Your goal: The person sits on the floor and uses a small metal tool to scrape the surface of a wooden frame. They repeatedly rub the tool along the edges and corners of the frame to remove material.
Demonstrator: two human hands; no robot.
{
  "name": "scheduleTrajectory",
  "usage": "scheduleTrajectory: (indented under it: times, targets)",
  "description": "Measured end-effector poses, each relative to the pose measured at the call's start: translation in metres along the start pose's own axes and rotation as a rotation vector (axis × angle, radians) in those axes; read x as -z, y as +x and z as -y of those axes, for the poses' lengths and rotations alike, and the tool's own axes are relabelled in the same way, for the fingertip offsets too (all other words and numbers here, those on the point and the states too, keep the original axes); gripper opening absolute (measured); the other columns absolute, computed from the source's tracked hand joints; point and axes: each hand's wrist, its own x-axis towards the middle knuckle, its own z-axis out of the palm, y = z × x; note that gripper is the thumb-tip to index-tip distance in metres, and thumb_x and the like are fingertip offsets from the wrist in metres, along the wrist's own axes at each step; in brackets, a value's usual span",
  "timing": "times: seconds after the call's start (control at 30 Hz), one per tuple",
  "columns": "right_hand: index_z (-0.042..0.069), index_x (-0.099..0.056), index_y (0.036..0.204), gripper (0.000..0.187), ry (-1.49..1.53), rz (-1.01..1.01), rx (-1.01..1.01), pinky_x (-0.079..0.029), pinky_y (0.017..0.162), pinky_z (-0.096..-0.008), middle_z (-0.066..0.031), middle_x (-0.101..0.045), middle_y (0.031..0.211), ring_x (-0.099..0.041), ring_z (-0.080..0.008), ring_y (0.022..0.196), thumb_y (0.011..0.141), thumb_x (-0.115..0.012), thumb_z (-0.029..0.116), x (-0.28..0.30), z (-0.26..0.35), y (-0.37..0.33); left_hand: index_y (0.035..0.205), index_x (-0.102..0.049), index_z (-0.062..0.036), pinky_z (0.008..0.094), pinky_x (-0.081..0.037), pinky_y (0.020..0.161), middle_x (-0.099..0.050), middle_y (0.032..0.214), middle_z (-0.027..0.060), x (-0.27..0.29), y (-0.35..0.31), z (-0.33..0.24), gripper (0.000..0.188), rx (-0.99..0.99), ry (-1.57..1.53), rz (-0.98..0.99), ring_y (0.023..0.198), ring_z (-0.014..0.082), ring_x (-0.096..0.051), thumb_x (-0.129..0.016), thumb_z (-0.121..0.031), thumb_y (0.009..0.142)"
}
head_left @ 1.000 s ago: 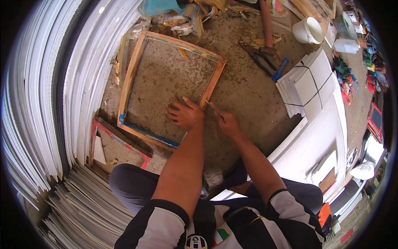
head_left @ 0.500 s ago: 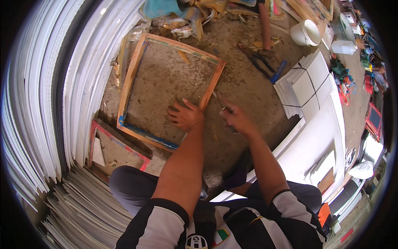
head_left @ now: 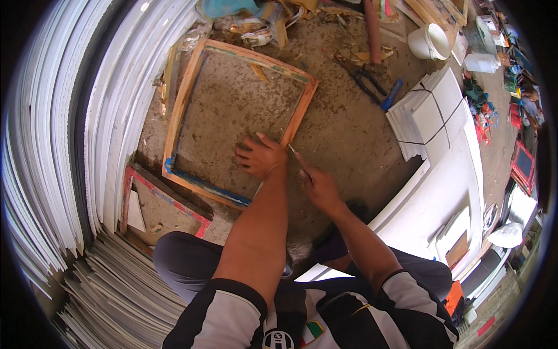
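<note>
Leftmost, stacks of white sheets (head_left: pixel 52 145) curve along the wall, and a smaller red-edged frame (head_left: pixel 165 200) lies on the floor (head_left: pixel 343 128) beside them. Next comes the wooden frame (head_left: pixel 183 107), flat on the floor with mesh stretched across it; it is nearly square, its slightly longer sides running from the near left corner up and away, so it is set at an angle to the person. The left hand (head_left: pixel 260 156) presses flat, fingers spread, on the mesh by the frame's near right corner; its grip is open and holds nothing. Just right of it, the right hand (head_left: pixel 317 185) has its grip closed round a thin metal tool (head_left: pixel 297 158), whose tip points up and left toward the frame's right rail; its long axis follows that diagonal. Whether the tip touches the wood cannot be told. By judgement, the step in hand is working at that rail's edge while the left hand steadies the frame. The next move likely calls for keeping the frame pinned and guiding the tip exactly along the rail. Farther right lie pliers (head_left: pixel 363 78), a tied bundle of white tiles (head_left: pixel 433 113) and a white bucket (head_left: pixel 429 42).
</note>
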Motion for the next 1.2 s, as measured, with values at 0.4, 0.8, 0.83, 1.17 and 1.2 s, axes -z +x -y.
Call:
scheduleTrajectory:
  times: [0.4,0.8,0.83,1.17,1.2]
  targets:
    - [0.028,-0.045,0.155,0.059,-0.382,0.111,-0.262,-0.055,0.084,-0.0529,-0.0276,-0.068,0.099,-0.07,-0.0438,0.092,0.098,-0.058,0.018,0.007,0.056,0.008,0.149,-0.041,-0.01,0.0677,-0.021,0.117,-0.033,0.154,0.0284,0.003,-0.003,0.001,0.051,-0.056,-0.037,-0.033,0.149,0.0455,-0.024,-0.033,-0.041,0.108]
    - [0.031,-0.049,0.153,0.058,0.211,0.04,-0.067,-0.056,0.074,-0.0386,-0.0227,-0.07,0.09,-0.068,-0.0335,0.072,0.099,-0.06,0.014,-0.015,-0.031,0.016,0.15,-0.04,-0.0126,0.0645,-0.024,0.117,-0.033,0.154,0.0263,0.008,-0.005,0.001,0.046,-0.054,-0.057,0.006,0.149,0.0445,-0.025,-0.037,-0.033,0.109]
    - [0.032,-0.05,0.153,0.057,0.012,-0.006,-0.043,-0.055,0.073,-0.0373,-0.021,-0.068,0.084,-0.065,-0.03,0.068,0.1,-0.06,0.013,-0.012,-0.022,0.014,0.15,-0.04,-0.0127,0.0645,-0.024,0.117,-0.033,0.154,0.0264,0.01,-0.004,0.0,0.046,-0.043,-0.058,0.026,0.149,0.0445,-0.024,-0.037,-0.033,0.109]
    - [0.028,-0.055,0.15,0.05,0.64,0.249,-0.212,-0.055,0.068,-0.0374,0.003,-0.058,0.069,-0.058,-0.0177,0.061,0.102,-0.059,0.013,0.001,-0.054,0.036,0.147,-0.04,-0.0082,0.0666,-0.023,0.116,-0.032,0.155,0.0273,0.009,-0.003,0.004,0.045,-0.043,-0.085,0.05,0.15,0.0462,-0.021,-0.036,-0.032,0.11]
    - [0.027,-0.055,0.15,0.049,0.751,0.315,-0.229,-0.054,0.067,-0.036,0.0039,-0.059,0.071,-0.057,-0.0167,0.061,0.103,-0.059,0.013,0.004,-0.062,0.038,0.147,-0.04,-0.0078,0.0664,-0.023,0.116,-0.032,0.155,0.0273,0.011,-0.005,0.002,0.045,-0.048,-0.091,0.055,0.15,0.0462,-0.021,-0.036,-0.033,0.11]
